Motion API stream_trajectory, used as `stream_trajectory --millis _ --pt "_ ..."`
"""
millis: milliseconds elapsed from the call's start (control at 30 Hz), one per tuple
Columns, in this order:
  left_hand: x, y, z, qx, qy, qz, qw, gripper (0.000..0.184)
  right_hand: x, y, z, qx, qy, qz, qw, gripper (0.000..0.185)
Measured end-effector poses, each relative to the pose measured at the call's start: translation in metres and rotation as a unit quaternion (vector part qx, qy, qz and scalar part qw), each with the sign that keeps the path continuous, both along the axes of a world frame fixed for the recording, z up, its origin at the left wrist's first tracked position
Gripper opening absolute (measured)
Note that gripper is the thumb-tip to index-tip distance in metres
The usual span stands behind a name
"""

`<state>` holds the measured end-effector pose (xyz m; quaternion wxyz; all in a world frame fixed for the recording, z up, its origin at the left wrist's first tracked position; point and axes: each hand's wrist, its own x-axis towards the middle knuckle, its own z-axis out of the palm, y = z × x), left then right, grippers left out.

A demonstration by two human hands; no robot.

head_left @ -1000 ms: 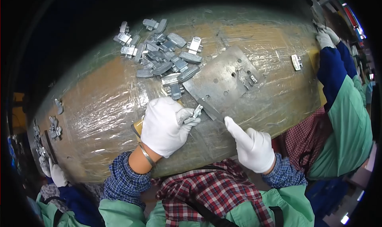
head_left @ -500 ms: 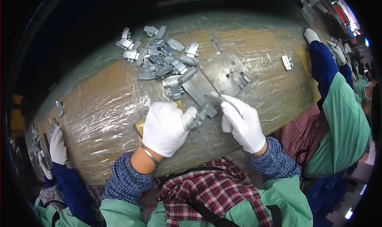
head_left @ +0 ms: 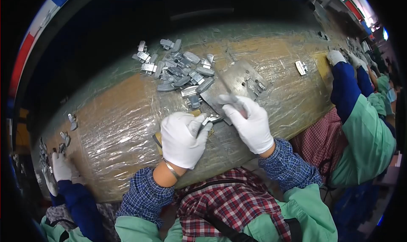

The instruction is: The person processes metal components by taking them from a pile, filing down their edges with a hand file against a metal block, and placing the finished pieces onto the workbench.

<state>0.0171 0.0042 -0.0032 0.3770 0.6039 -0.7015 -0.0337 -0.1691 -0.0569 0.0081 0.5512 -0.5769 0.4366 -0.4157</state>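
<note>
My left hand [head_left: 182, 139], in a white glove, is closed on a small metal part [head_left: 210, 120] that sticks out between thumb and fingers. To its right my right hand [head_left: 251, 125], also gloved, is closed round a thin flat file [head_left: 223, 82], blurred and pointing up and away. Beyond the hands lies a steel plate [head_left: 239, 75] with holes and a small fixture [head_left: 256, 86] on it. A pile of grey metal parts [head_left: 180, 68] sits to the left of the plate.
A single metal part [head_left: 301, 68] lies at the right of the plastic-covered table [head_left: 123, 136]. Two more parts [head_left: 73, 122] are at the left. Co-workers' gloved hands [head_left: 62, 166] [head_left: 336, 57] are at both sides. A yellow piece [head_left: 157, 139] lies beside my left hand.
The file has moved from pointing down at the plate's edge to standing up in my right hand, which has come closer to my left. The metal part has turned in my left hand.
</note>
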Motion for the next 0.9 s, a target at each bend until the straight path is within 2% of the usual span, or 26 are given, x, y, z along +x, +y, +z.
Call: stream_trajectory --millis 100,200,233,333,400,433,467,567,633,733,767,900 --pt "0.001 -0.003 0.001 0.004 0.006 -0.018 1.0 0.03 -0.024 0.005 -0.011 -0.009 -0.004 -0.03 1.0 0.027" --pt "-0.004 -0.004 0.0 -0.1 -0.007 0.03 0.994 0.031 -0.047 0.019 -0.017 -0.006 0.023 -0.034 0.999 0.025" --pt "-0.005 -0.007 0.006 -0.097 -0.001 0.024 0.995 0.025 -0.051 0.023 -0.012 0.003 0.027 -0.034 0.999 0.024" --pt "-0.007 -0.007 0.002 0.061 -0.074 0.003 0.995 0.018 -0.055 0.032 -0.012 0.013 0.025 -0.025 0.999 0.023" --pt "-0.009 -0.007 0.001 0.041 -0.094 -0.005 0.995 0.017 -0.059 0.037 -0.007 0.025 0.056 0.008 0.998 0.023" --pt "-0.009 -0.007 0.002 0.032 -0.105 -0.009 0.994 0.018 -0.058 0.04 0.008 0.035 0.131 0.035 0.99 0.022" --pt "-0.01 -0.007 0.003 0.024 -0.117 -0.014 0.993 0.018 -0.06 0.042 0.005 -0.089 0.201 0.063 0.974 0.028" --pt "-0.01 -0.008 0.003 0.011 -0.137 -0.021 0.99 0.021 -0.05 0.055 0.008 -0.203 0.232 0.066 0.949 0.045" --pt "-0.011 -0.007 0.002 0.03 -0.114 -0.008 0.993 0.022 -0.053 0.066 0.004 -0.304 0.326 0.102 0.889 0.057" --pt "-0.014 -0.008 0.003 0.013 -0.106 0.002 0.994 0.022 -0.06 0.082 0.015 -0.319 0.445 0.14 0.825 0.069" --pt "-0.015 -0.008 0.002 0.001 -0.106 0.005 0.994 0.021 -0.059 0.08 0.012 -0.343 0.453 0.129 0.813 0.073" --pt "-0.013 -0.009 -0.001 0.043 -0.126 -0.008 0.991 0.018 -0.029 0.056 0.018 -0.368 0.461 0.127 0.797 0.069"
